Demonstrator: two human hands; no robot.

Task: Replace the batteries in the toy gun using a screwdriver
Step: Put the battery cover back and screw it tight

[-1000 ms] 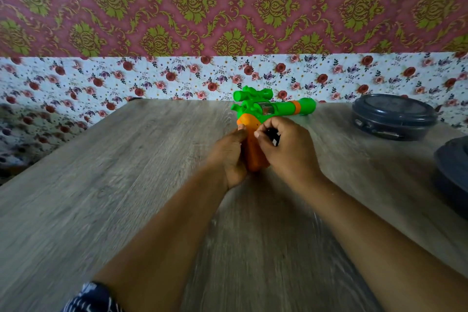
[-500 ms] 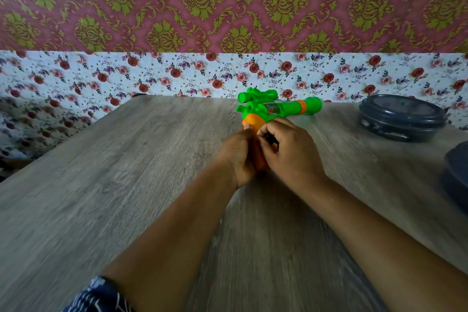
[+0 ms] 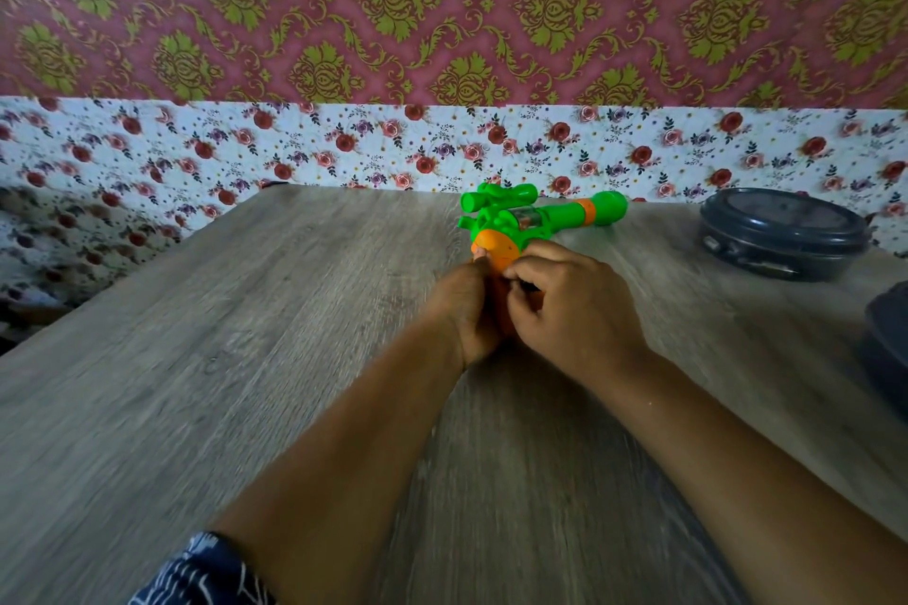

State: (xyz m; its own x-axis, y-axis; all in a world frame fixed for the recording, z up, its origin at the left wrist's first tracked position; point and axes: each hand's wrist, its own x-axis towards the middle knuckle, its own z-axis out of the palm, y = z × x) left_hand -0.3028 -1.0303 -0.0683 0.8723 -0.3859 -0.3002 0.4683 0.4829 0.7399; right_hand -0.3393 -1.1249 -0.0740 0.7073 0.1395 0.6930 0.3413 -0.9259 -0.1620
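Both hands have edged slightly away along the table (image 3: 245, 359). Left hand (image 3: 467, 305) grips the gun (image 3: 530, 219) handle; right hand (image 3: 570, 305) pinches something dark there, probably the battery cover. Next: seat it, which needs steady alignment. Right of the gun, 2 dark tubs (image 3: 781, 233); contents unseen.

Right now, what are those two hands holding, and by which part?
Both the left hand and right hand hold the toy gun by its orange handle; its green barrel points right.

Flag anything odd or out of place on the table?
Nothing stands out. Left hand and right hand grip the toy gun at its orange handle; no screwdriver or batteries are visible.
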